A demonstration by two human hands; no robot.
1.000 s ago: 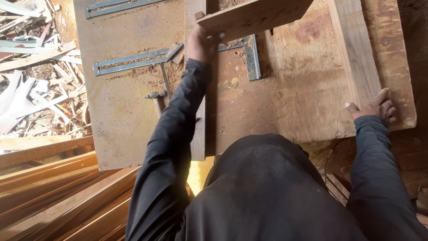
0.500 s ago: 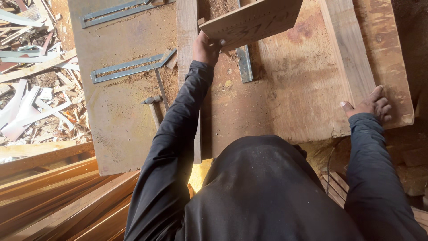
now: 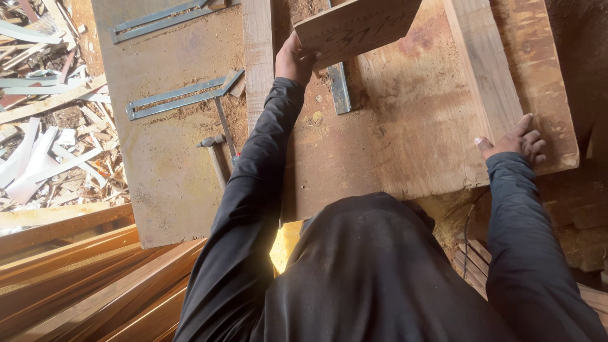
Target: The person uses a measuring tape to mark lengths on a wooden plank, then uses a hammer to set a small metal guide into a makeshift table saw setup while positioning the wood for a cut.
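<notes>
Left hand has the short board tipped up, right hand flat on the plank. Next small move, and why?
Probably lower the short board flat onto the bench. The left hand grips only its near corner and the board hangs tilted above the metal bracket, so the hold looks weak. The right hand rests on the plank, bracing, not helping.

You have two hands out: your left hand (image 3: 295,60) and your right hand (image 3: 512,143). One raised wooden board (image 3: 358,26) is in view, plus two long planks (image 3: 258,54) (image 3: 484,66), one hammer (image 3: 214,155), and three grey metal bars (the third (image 3: 339,87) partly hidden), the others being (image 3: 180,98) and (image 3: 158,19).
</notes>
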